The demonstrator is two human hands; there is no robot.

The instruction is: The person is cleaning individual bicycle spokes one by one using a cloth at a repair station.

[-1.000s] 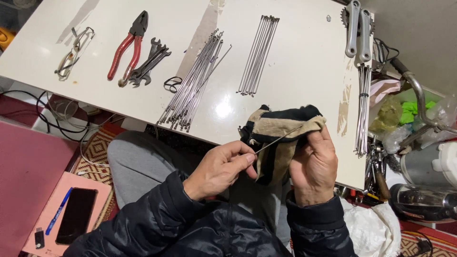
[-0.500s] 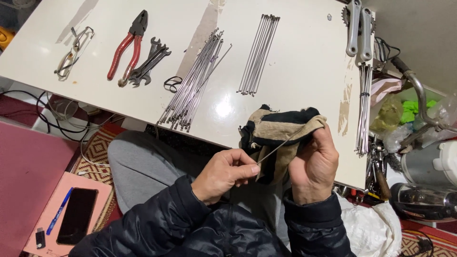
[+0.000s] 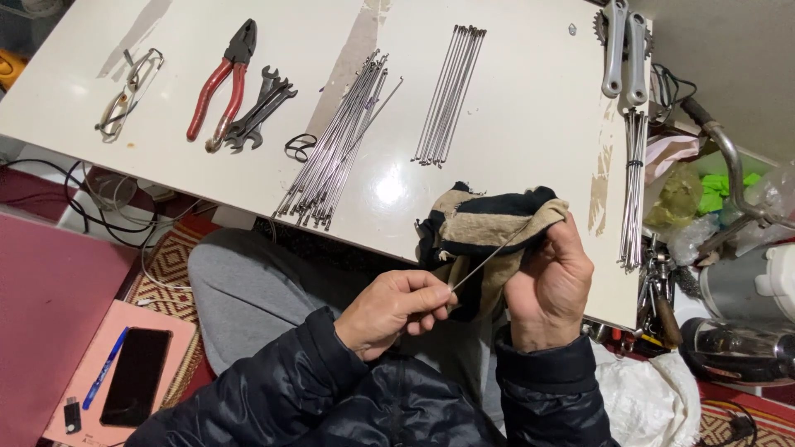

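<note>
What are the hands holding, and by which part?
The left hand pinches a thin metal spoke at its near end. The right hand grips a tan and black cloth bunched around the spoke's far part.

Left hand (image 3: 396,308) pinches one thin metal spoke (image 3: 489,258) by its end, while the right hand (image 3: 551,281) grips a tan and black rag (image 3: 484,228) wrapped around the spoke's other part. On the white table (image 3: 530,124): two spoke piles (image 3: 335,145), red pliers (image 3: 219,83), wrenches (image 3: 258,109).
</note>
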